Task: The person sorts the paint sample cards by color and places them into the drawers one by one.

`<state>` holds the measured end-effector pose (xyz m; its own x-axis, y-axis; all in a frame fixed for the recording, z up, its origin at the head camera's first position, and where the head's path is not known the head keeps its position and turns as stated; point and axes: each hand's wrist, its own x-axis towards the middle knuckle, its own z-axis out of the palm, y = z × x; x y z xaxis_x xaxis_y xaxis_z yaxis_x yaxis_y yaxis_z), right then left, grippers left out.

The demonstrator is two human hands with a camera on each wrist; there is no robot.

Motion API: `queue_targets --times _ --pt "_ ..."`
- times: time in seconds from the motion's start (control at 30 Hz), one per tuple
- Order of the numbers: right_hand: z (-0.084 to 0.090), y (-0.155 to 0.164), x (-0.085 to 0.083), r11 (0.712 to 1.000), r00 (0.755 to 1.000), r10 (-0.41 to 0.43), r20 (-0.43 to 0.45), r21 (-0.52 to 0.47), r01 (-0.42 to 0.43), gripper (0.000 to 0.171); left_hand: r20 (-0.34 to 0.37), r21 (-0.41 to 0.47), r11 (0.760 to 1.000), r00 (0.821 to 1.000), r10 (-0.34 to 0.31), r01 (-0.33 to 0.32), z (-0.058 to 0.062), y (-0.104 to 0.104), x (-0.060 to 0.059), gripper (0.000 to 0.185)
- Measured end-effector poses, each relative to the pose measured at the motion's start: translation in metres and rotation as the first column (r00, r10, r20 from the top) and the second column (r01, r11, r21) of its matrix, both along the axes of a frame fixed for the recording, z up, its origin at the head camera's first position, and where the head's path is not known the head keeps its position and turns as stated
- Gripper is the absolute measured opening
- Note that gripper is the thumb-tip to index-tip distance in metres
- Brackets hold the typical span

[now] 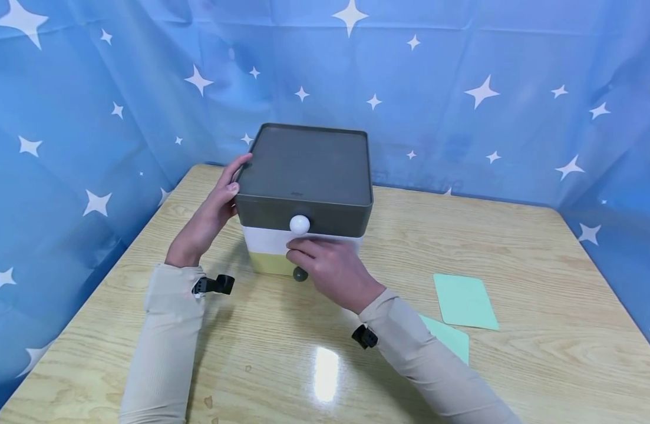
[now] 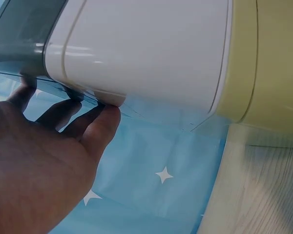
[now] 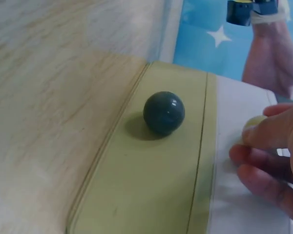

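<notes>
A three-tier drawer box (image 1: 310, 165) stands on the table, its tiers dark grey, white and yellow from top to bottom. My left hand (image 1: 205, 221) rests against its left side near the top, fingers spread along the wall. At the front, my right hand (image 1: 337, 274) pinches the yellowish knob (image 3: 254, 123) of the white drawer (image 1: 263, 240); most of that knob is hidden behind the fingers. Just above the hand is the white knob (image 1: 300, 224) of the grey tier. Below, a dark round knob (image 3: 164, 113) sits on the yellow drawer (image 3: 141, 175).
Two pale green paper sheets (image 1: 465, 301) lie on the wooden table (image 1: 542, 253) to the right, the nearer one partly covered by my right sleeve (image 1: 420, 353). A blue curtain (image 1: 436, 70) with white stars hangs behind and beside the table.
</notes>
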<state>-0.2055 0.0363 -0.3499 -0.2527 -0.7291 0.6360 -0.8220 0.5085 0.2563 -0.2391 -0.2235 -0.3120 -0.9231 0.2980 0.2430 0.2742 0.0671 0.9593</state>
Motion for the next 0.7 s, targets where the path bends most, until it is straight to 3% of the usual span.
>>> queue_targets --times 0.4,0.7 --pt "-0.012 -0.001 0.012 0.998 0.999 0.030 0.031 0.050 -0.032 0.025 -0.009 -0.011 1.000 1.000 -0.008 0.008 0.001 0.000 0.001 0.054" --pt "-0.024 0.002 0.014 0.964 0.985 -0.037 0.168 0.265 -0.009 0.042 -0.007 -0.003 1.000 1.000 -0.011 0.011 0.000 -0.001 0.001 0.054"
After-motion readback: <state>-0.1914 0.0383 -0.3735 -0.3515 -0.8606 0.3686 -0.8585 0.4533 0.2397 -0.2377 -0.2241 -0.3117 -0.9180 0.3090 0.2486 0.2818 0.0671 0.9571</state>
